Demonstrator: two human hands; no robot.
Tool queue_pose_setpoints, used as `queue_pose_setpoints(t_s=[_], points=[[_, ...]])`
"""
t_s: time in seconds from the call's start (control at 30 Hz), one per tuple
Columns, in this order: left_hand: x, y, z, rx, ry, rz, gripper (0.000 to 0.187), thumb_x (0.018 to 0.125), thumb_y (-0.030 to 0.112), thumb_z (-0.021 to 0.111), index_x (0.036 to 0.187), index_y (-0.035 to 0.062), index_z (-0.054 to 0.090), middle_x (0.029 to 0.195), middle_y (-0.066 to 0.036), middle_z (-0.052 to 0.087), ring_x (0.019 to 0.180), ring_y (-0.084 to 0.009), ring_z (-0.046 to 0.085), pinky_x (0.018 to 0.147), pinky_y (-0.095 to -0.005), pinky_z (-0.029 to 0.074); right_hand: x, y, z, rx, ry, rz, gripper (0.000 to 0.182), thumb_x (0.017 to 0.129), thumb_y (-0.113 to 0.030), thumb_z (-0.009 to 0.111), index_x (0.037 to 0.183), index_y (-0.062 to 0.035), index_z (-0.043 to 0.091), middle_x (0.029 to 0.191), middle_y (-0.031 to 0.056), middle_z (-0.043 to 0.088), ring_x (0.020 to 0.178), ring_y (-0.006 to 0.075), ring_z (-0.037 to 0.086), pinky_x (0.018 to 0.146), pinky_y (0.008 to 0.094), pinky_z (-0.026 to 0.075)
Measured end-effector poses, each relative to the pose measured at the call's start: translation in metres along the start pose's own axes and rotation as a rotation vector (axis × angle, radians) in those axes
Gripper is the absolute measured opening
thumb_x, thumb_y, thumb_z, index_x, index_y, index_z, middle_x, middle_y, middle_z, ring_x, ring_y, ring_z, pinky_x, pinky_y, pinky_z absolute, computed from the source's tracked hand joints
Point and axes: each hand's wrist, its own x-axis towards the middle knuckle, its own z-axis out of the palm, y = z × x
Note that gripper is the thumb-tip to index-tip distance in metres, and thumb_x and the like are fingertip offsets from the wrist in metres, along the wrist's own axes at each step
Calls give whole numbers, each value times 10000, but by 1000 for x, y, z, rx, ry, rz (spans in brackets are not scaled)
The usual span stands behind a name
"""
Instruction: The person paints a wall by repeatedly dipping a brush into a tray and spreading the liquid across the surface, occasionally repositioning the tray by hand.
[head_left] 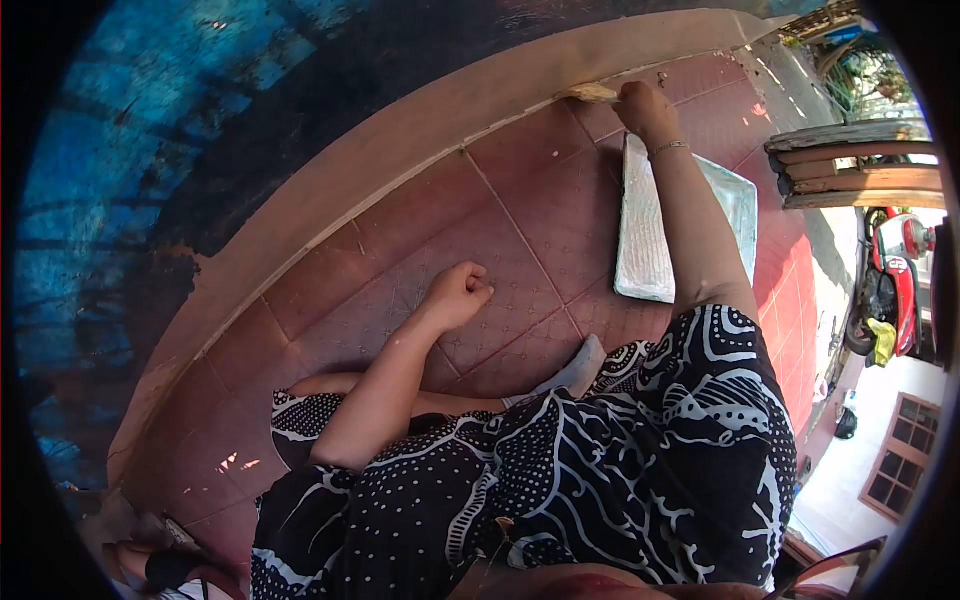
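My right hand (648, 112) is closed around the handle of a brush (592, 94), whose pale yellowish bristles touch the lower edge of the wall border (520, 100), where it meets the floor. Under my right forearm lies a white, ribbed paint tray (645, 225) on the red tiles (510, 215). My left hand (458, 297) hovers over the floor with its fingers curled; whether it holds anything small is hidden.
A blue and dark painted wall (250, 130) rises behind the border. Wooden posts (850, 165), a red motorbike (900, 260) and a white building (850, 450) are at the right. Part of another person (165, 565) shows at the lower left.
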Motion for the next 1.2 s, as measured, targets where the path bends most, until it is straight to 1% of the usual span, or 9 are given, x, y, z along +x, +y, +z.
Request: queue_pose_setpoints(t_s=[0.13, 0.27, 0.4, 0.53, 0.83, 0.9, 1.03, 1.1, 1.2], points=[[-6, 3, -1, -68, -29, 7, 389, 774, 145, 660, 1101, -23, 535, 844, -83, 622, 720, -136, 583, 624, -278, 479, 43, 65, 5, -7, 110, 175, 256, 799, -275, 549, 994, -129, 627, 1036, 168, 617, 990, 340, 578, 818, 425, 470], [-11, 6, -3, -148, -158, 40, 357, 777, 128, 667, 1080, -15, 542, 801, -29, 574, 654, -77, 512, 576, -232, 444, 71, 108, -11, -87, 197, 403, 284, 840, -183, 441, 1044, -114, 626, 1081, 163, 609, 1015, 330, 582, 837, 424, 462], [-13, 16, -6, -176, -314, -14, 321, 802, 103, 659, 1080, 9, 528, 812, 2, 533, 689, -47, 488, 599, -195, 416, 81, 123, -23, -178, 143, 407, 301, 848, -185, 415, 1029, -99, 639, 1082, 161, 611, 1014, 322, 586, 832, 417, 465], [-14, 11, -4, -172, -329, 33, 367, 775, 158, 690, 1064, -10, 540, 810, -16, 551, 675, -69, 489, 579, -223, 429, 85, 115, -6, -195, 167, 347, 305, 847, -191, 413, 1020, -101, 647, 1068, 163, 616, 1004, 323, 591, 827, 417, 468], [-20, 19, -5, -91, -302, 49, 349, 774, 152, 686, 1057, 8, 540, 802, -6, 531, 680, -65, 484, 588, -214, 422, 54, 32, -6, -226, 172, 153, 317, 838, -186, 397, 976, -68, 656, 1009, 175, 630, 958, 341, 605, 817, 425, 472], [-21, 21, -5, -41, -286, 102, 374, 761, 209, 678, 1041, -10, 561, 792, -74, 591, 717, -135, 556, 607, -274, 462, 30, 6, -8, -226, 128, 60, 296, 832, -156, 398, 928, -54, 659, 968, 189, 635, 934, 348, 610, 795, 426, 482], [-28, 30, -5, 20, -248, 92, 340, 759, 191, 668, 1024, 1, 570, 797, -67, 583, 701, -139, 550, 619, -277, 453, -26, -53, -9, -132, 130, -91, 217, 810, -94, 418, 834, -36, 626, 898, 199, 638, 850, 348, 626, 716, 436, 498], [-28, 29, -2, 209, -198, 182, 331, 753, 194, 648, 1016, 4, 580, 878, -131, 624, 808, -218, 604, 691, -328, 474, -62, -93, -17, -113, 104, -177, 190, 808, -87, 430, 841, -40, 611, 876, 192, 640, 817, 349, 629, 703, 444, 496], [-27, 25, 4, 318, -155, 238, 332, 759, 210, 632, 1023, 15, 585, 979, -165, 626, 922, -273, 603, 778, -359, 470, -112, -156, -25, -57, 54, -293, 180, 807, -88, 443, 867, -43, 607, 842, 179, 640, 791, 340, 632, 682, 435, 500]])
